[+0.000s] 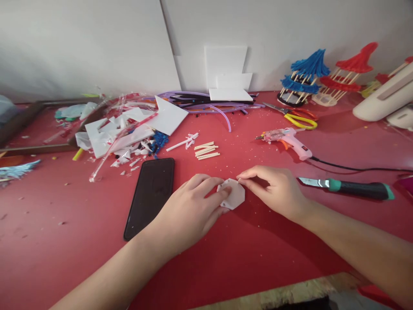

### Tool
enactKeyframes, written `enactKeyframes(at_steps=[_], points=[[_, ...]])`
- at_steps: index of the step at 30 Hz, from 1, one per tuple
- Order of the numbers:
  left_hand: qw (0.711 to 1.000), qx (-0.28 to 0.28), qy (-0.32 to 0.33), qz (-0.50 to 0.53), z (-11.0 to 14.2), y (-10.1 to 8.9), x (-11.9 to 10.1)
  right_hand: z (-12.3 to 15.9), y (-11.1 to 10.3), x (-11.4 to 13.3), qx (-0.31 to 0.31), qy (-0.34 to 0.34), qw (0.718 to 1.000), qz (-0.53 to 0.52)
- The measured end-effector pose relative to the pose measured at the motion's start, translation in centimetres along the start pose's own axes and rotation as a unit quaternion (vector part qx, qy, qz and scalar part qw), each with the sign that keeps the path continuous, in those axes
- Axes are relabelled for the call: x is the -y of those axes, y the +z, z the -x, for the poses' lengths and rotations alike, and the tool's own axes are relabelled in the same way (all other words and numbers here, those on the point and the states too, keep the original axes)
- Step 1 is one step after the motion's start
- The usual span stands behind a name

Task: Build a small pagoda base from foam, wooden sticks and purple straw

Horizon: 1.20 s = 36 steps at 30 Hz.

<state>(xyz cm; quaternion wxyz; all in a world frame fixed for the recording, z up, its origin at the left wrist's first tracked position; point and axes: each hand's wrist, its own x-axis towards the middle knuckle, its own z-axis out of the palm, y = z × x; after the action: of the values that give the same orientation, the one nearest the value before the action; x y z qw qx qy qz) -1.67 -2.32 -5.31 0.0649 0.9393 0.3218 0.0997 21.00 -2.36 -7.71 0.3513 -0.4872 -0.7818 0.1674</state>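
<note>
A small white many-sided foam piece [235, 197] with a few dark spots near its edge lies on the red table. My left hand [196, 202] grips its left side, fingers over the top. At its upper right edge, my right hand [274, 187] pinches thumb and forefinger together; whatever is between the tips is too small to make out. Behind my hands lie several short wooden sticks [206, 150] and some cut white straw pieces [189, 141]. A black phone [150, 196] rests just left of my left hand.
To the right are a pink glue gun [293, 142] with a cord, a green-and-black utility knife [358, 188] with its blade out, and scissors [300, 119]. Blue [301, 79] and red [348, 77] stick models stand behind. Scraps [129, 129] and pipe cleaners [206, 105] spread at the back left.
</note>
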Motion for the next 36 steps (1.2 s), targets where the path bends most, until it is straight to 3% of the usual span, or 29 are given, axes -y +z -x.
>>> enactKeyframes(at_steps=[36], points=[[0.999, 0.029, -0.010, 0.043, -0.09, -0.47, 0.44, 0.07, 0.85, -0.62, 0.010, -0.037, 0.998, -0.045]])
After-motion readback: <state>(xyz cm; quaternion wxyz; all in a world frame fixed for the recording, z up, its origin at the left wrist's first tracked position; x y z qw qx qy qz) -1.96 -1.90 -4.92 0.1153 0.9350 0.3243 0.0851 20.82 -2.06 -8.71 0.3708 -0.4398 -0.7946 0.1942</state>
